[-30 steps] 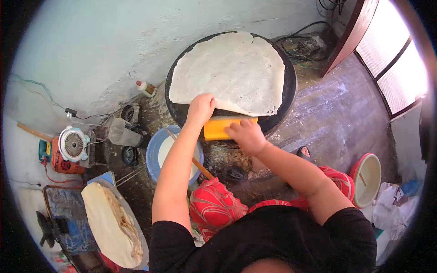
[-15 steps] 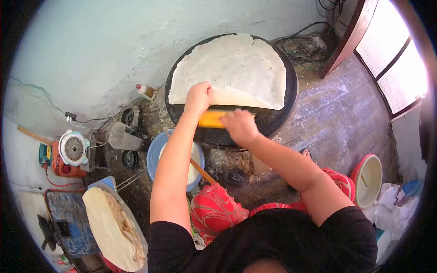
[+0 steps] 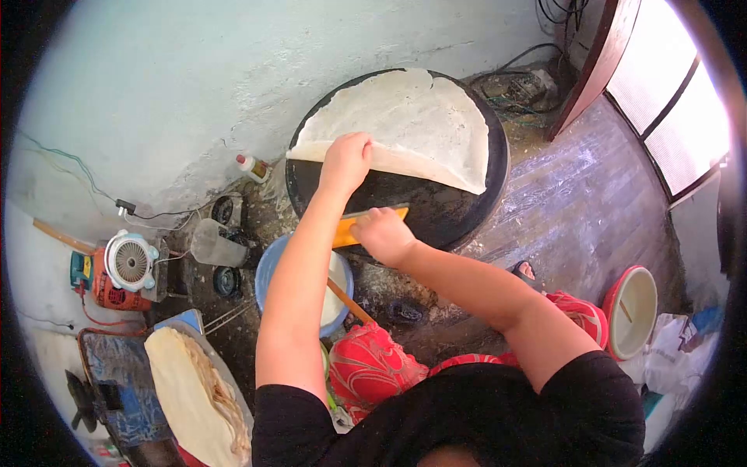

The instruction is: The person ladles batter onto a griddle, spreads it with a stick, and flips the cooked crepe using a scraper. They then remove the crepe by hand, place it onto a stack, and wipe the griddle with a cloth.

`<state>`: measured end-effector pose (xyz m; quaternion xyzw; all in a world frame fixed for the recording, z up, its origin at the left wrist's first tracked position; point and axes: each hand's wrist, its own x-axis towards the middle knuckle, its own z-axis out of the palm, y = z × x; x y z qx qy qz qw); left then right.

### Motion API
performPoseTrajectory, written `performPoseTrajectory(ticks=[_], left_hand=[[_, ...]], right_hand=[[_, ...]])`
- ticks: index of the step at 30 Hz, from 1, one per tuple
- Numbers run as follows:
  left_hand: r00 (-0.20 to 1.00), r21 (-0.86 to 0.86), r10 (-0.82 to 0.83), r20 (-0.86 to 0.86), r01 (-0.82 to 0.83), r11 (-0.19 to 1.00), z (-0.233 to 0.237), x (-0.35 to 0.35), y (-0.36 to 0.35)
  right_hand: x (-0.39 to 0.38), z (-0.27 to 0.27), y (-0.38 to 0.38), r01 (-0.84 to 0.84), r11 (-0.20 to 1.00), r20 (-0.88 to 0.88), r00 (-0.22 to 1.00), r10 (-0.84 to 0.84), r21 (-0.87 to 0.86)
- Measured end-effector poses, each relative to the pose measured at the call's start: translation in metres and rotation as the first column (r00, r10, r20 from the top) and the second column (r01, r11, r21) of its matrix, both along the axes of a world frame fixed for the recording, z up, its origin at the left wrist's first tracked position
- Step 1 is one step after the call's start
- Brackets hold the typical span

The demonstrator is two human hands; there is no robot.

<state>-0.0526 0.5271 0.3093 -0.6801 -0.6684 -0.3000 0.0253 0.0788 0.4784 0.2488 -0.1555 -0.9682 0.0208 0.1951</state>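
A thin, pale flatbread (image 3: 412,117) covers the far part of a round black griddle (image 3: 424,206). Its near edge is lifted and folded back. My left hand (image 3: 348,162) is closed on that edge, pinching it. Closer to me, my right hand (image 3: 383,236) grips a flat yellow scraper (image 3: 346,232) over the griddle's near rim. Part of the scraper is hidden behind my left forearm and right fingers. A blue bucket (image 3: 268,268) holding pale batter and a wooden stick (image 3: 350,300) stands under my left forearm.
Folded flatbreads (image 3: 194,397) are stacked at lower left. A small fan (image 3: 130,261), a clear plastic jug (image 3: 216,245) and a bottle (image 3: 253,167) stand along the left wall. To the right sits a red-and-white tub (image 3: 632,311). Cables (image 3: 517,78) lie behind the griddle.
My left hand has pulled the flatbread's near edge up and farther back, baring more griddle. My right hand has moved the scraper toward me and slightly left, off the bread's edge.
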Motion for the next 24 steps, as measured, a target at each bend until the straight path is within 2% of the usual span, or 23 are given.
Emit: performPoseTrajectory(ticks=[2,4,8,10,14,18,20,21,22,23,24], left_hand=[[0.994,-0.011,-0.074,-0.085,0.073,0.997,0.007,0.003,0.002],[0.993,-0.004,-0.083,-0.087,0.083,0.997,0.013,0.008,-0.002],[0.987,0.068,-0.104,-0.123,0.113,0.991,0.032,0.015,-0.013],[0.989,0.215,-0.071,-0.129,0.098,0.972,0.045,0.017,-0.018],[0.995,0.388,-0.018,-0.098,0.054,0.920,0.055,0.019,-0.040],[0.999,0.406,-0.009,-0.050,0.028,0.913,0.027,0.027,-0.088],[0.999,0.294,-0.008,-0.041,0.020,0.956,0.001,0.032,-0.113],[1.000,0.211,-0.011,-0.023,0.015,0.977,-0.019,0.032,-0.127],[0.999,0.142,-0.041,-0.011,0.042,0.989,-0.037,0.033,-0.141],[0.997,-0.001,-0.050,0.050,0.050,0.999,-0.055,0.033,-0.155],[0.990,-0.107,-0.113,0.087,0.122,0.987,-0.072,0.029,-0.167]], right_hand=[[-0.016,-0.007,0.007,-0.013,1.000,-0.059,0.998,0.015,0.027],[-0.026,0.006,0.027,0.224,0.972,0.186,0.954,-0.233,0.069],[-0.013,-0.013,0.080,0.547,0.837,0.050,0.836,-0.547,-0.006],[0.015,-0.014,0.084,0.620,0.781,0.106,0.774,-0.624,0.076],[0.088,0.002,0.048,0.451,0.868,0.108,0.871,-0.479,0.207],[0.148,0.033,0.004,0.289,0.944,0.202,0.946,-0.255,-0.161],[0.173,0.047,-0.016,0.240,0.905,0.143,0.969,-0.201,-0.350],[0.183,0.056,-0.026,0.239,0.906,0.145,0.969,-0.200,-0.351],[0.193,0.065,-0.035,0.261,0.868,0.200,0.961,-0.192,-0.422],[0.200,0.068,-0.042,0.287,0.824,0.253,0.951,-0.181,-0.489],[0.207,0.063,-0.047,0.286,0.824,0.251,0.951,-0.180,-0.489]])
